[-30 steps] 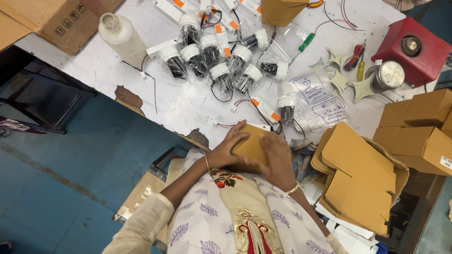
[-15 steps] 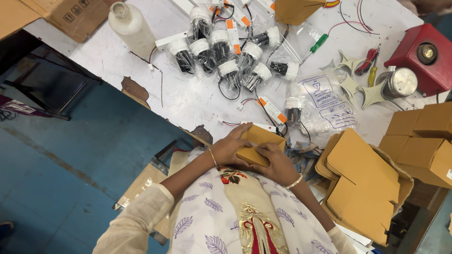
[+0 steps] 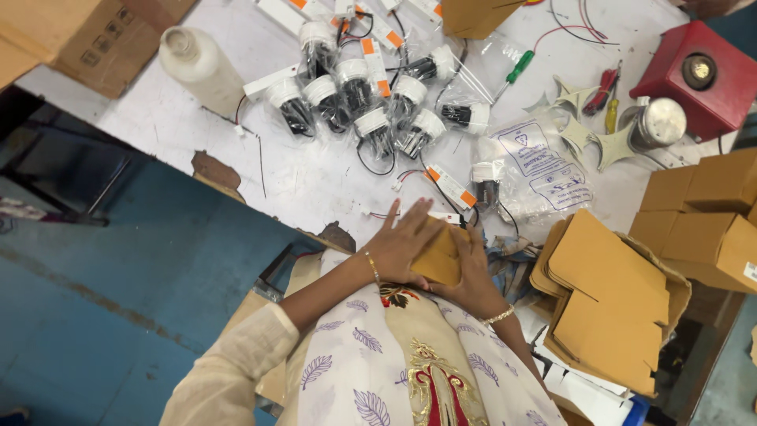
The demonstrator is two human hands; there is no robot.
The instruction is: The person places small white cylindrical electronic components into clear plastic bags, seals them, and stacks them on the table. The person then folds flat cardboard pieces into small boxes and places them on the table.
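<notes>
A small brown cardboard box (image 3: 438, 256) sat at the near edge of the white worktop (image 3: 315, 177), right in front of the person's body. The left hand (image 3: 402, 246) lay flat over its left side with fingers spread, and the right hand (image 3: 473, 268) pressed against its right side, so the box was clamped between both hands. Just right of it lay a stack of flat cardboard blanks (image 3: 607, 296). Farther back on the worktop lay a cluster of bagged lamp fittings (image 3: 363, 95) with wires.
</notes>
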